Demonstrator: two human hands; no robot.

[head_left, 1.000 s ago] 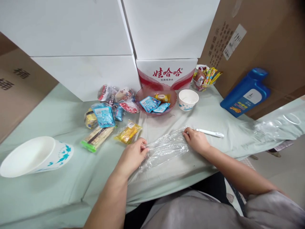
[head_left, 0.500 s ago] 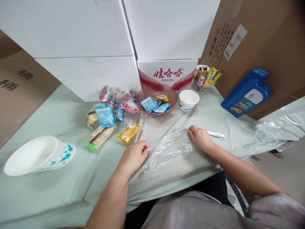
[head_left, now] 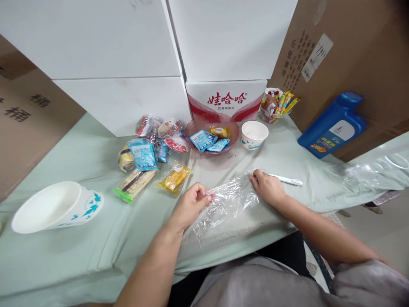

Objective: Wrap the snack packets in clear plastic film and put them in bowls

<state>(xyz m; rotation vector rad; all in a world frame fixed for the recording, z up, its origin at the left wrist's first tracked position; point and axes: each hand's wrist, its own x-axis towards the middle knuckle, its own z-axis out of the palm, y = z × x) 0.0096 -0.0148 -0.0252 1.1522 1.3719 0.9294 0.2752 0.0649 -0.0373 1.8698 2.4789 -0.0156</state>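
A clear plastic bag [head_left: 228, 200] lies flat on the bench [head_left: 96, 247] in front of the person. The left hand [head_left: 191, 204] pinches its left edge with closed fingers; the right hand [head_left: 267, 187] grips its far right corner, just beside a white spoon [head_left: 287, 181]. Snack packets [head_left: 150, 149] lie well beyond.
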